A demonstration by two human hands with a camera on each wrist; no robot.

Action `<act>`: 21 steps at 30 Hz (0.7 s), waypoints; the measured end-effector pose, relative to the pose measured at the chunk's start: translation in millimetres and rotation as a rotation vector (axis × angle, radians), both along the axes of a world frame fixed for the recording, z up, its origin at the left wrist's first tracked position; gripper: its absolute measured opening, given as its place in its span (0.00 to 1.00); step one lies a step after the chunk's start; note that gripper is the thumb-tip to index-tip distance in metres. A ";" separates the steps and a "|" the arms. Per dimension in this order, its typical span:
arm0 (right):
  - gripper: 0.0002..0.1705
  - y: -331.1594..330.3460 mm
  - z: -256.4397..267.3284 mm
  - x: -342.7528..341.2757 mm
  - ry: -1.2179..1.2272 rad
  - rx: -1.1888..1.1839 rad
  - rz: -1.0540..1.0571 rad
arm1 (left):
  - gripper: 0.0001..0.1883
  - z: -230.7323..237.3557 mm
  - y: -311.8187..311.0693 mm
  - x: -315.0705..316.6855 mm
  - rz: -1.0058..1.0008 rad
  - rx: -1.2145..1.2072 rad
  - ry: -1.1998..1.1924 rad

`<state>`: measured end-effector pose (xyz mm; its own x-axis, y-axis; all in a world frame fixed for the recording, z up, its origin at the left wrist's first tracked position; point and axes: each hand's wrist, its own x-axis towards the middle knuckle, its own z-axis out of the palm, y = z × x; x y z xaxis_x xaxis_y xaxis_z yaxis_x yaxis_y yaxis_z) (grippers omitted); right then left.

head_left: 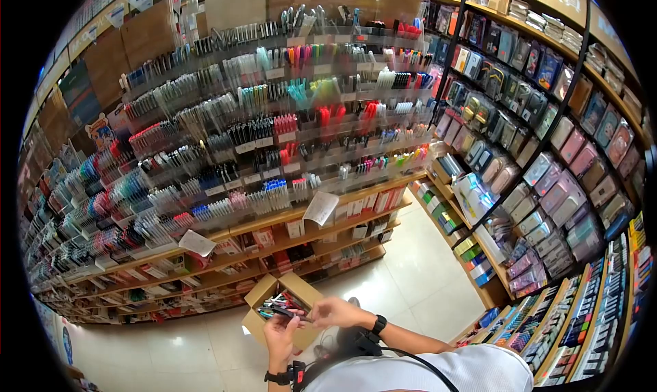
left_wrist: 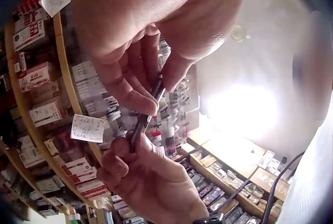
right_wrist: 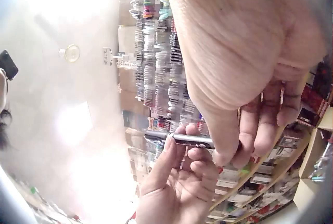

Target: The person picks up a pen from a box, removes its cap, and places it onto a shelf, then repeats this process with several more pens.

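A dark pen with a silvery barrel [right_wrist: 191, 139] is held between both hands, over an opened cardboard box [head_left: 301, 289]. My left hand [head_left: 282, 336] pinches it between thumb and fingers, as the left wrist view shows. At the pen's other end, my right hand [head_left: 337, 313] has thumb and fingertips closed on it. In the right wrist view, the right thumb and fingers cover that tip. Many loose pens [head_left: 284, 300] lie in the box below the hands.
A tall display rack of pens [head_left: 253, 128] fills the front, with shelves of boxed goods [head_left: 294, 251] beneath. Paper notes [head_left: 320, 208] hang at its edge. Packaged cases [head_left: 568, 197] cover the right-hand wall. Slanted pen trays [head_left: 568, 323] stand at the lower right, beside the tiled floor [head_left: 404, 272].
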<state>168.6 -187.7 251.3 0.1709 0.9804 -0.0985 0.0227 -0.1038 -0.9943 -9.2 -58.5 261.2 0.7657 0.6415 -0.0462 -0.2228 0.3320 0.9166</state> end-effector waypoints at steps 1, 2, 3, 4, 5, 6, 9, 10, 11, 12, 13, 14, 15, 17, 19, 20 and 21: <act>0.09 0.4 2.0 -0.3 0.001 -0.006 0.005 | 0.09 0.4 -0.7 0.0 0.008 0.012 0.006; 0.09 0.8 3.6 -0.4 0.003 -0.011 0.011 | 0.08 0.6 -1.3 -0.4 0.016 0.024 0.012; 0.09 1.0 4.1 0.0 0.005 -0.012 0.012 | 0.08 0.1 -1.6 -0.4 0.017 0.024 0.014; 0.09 1.2 4.4 0.0 0.018 -0.006 0.017 | 0.08 -1.1 -1.5 -0.3 0.034 0.032 0.010; 0.09 1.4 4.7 -0.2 0.032 -0.001 0.022 | 0.08 -2.2 -1.6 -0.7 0.052 0.039 0.007; 0.09 1.6 5.2 -0.3 0.034 -0.002 0.024 | 0.08 -2.8 -1.9 -1.1 0.054 0.039 0.010; 0.09 2.6 6.8 -0.3 0.035 0.004 0.036 | 0.08 -3.6 -2.0 -1.7 0.082 0.045 0.001; 0.09 2.7 7.6 -0.6 0.025 0.004 0.034 | 0.07 -3.6 -2.1 -1.6 0.092 0.035 -0.008; 0.09 2.5 8.1 -0.7 0.014 0.004 0.032 | 0.07 -3.8 -2.4 -1.5 0.102 0.025 -0.017; 0.09 2.3 8.4 -0.5 0.016 0.001 0.032 | 0.07 -4.6 -2.6 -1.6 0.102 0.023 -0.016; 0.09 2.4 8.3 -0.3 0.018 -0.011 0.033 | 0.07 -5.5 -2.1 -2.0 0.104 0.030 -0.005; 0.09 2.0 7.6 -0.6 0.020 -0.023 0.033 | 0.07 -5.9 -2.4 -2.6 0.106 0.037 0.005; 0.09 1.9 4.9 -0.8 0.022 -0.025 0.033 | 0.07 -4.7 -3.3 -3.1 0.106 0.036 0.007; 0.09 2.1 -1.2 -0.9 0.050 -0.019 0.028 | 0.05 -0.4 -5.2 -3.0 0.117 0.018 -0.005; 0.09 1.0 3.9 -0.4 0.025 -0.011 0.025 | 0.04 1.6 -5.5 -1.6 0.125 0.033 -0.006; 0.09 0.2 5.8 -1.7 0.003 -0.003 0.023 | 0.04 2.5 -5.8 -3.3 0.133 0.049 -0.005; 0.08 -0.1 5.5 -2.5 0.052 0.000 0.017 | 0.04 3.3 -6.0 -4.4 0.132 0.047 0.006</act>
<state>166.0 -187.8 256.8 0.1489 0.9831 -0.1068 -0.0274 -0.1039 -0.9942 -13.7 -64.5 264.5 0.6741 0.7385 -0.0178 -0.2563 0.2564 0.9320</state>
